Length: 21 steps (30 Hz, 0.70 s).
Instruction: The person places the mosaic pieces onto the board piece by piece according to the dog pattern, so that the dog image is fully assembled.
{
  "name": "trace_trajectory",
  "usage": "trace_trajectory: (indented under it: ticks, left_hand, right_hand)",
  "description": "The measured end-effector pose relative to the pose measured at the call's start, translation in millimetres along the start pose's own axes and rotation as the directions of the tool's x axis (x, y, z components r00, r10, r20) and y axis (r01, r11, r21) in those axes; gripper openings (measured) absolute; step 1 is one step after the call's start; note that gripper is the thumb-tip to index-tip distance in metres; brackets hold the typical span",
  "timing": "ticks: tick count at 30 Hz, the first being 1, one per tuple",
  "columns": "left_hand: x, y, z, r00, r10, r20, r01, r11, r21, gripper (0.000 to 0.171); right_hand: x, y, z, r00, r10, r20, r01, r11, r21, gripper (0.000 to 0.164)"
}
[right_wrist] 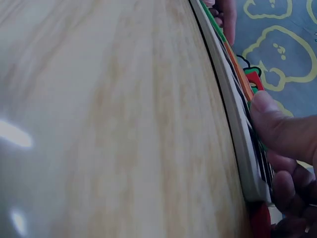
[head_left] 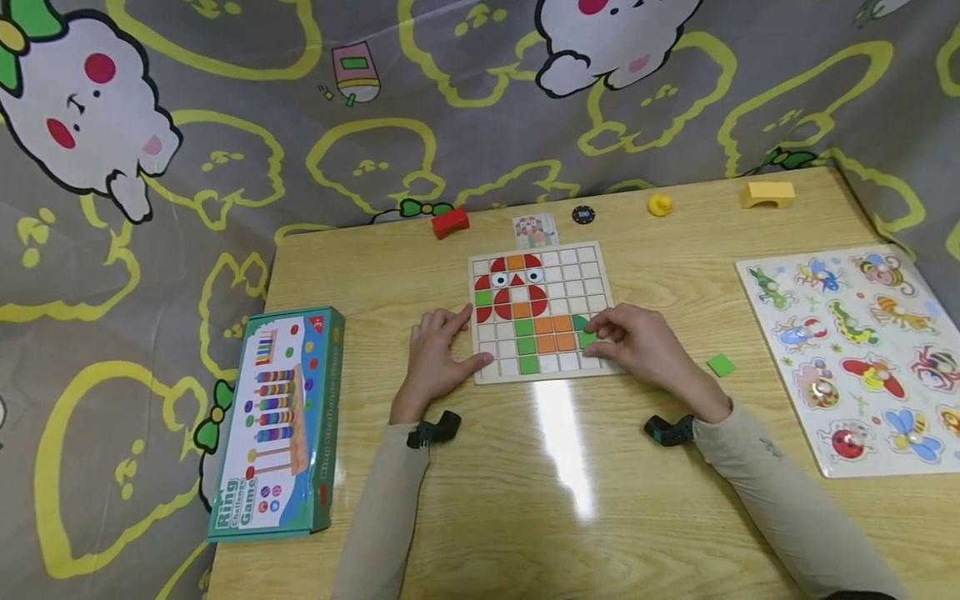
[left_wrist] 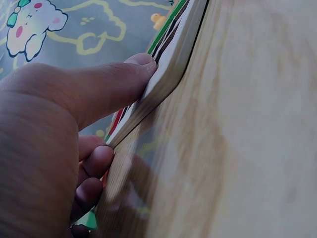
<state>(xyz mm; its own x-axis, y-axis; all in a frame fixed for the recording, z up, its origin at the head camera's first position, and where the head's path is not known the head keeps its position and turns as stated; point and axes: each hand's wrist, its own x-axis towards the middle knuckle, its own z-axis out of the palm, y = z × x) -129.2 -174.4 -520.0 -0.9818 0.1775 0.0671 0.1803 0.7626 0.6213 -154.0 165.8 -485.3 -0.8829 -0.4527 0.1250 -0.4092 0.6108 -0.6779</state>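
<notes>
A wooden grid board (head_left: 495, 332) lies on the table, filled in part with red, orange and green tiles and two eye tiles. My left hand (head_left: 437, 354) rests at its left side, thumb on the front-left corner and index finger along the edge; the left wrist view shows the thumb (left_wrist: 141, 67) on the rim. At the board's right side, my right hand (head_left: 637, 342) pinches a green tile (head_left: 584, 340) between thumb and fingers, low over the grid. Just behind that tile sits a green quarter-round tile (head_left: 579, 322). The fingers partly hide the pinched tile.
A loose green square (head_left: 722, 365) lies right of my right hand. Behind the board are a picture card (head_left: 536, 231), black chip (head_left: 583, 215), red block (head_left: 450, 222), yellow duck (head_left: 660, 205) and yellow arch block (head_left: 768, 195). A game box (head_left: 318, 417) and insect puzzle (head_left: 813, 425) flank it.
</notes>
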Motion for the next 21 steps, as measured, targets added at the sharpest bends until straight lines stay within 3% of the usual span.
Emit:
trace_trajectory:
  ticks: [15,21]
  left_hand:
    - [-0.5,-0.7,-1.1,1.0,0.011,-0.014,-0.01,1.0,0.003,0.087]
    - [-0.7,1.5,-1.4,1.0,0.002,0.001,-0.002,1.0,0.006,0.087]
  right_hand:
    - [1.3,-2.8,2.1,0.999,-0.034,-0.013,0.033,0.997,-0.064,0.022]
    - [-12.3,3.2,-23.7,0.995,0.031,-0.091,-0.04,0.995,-0.094,0.022]
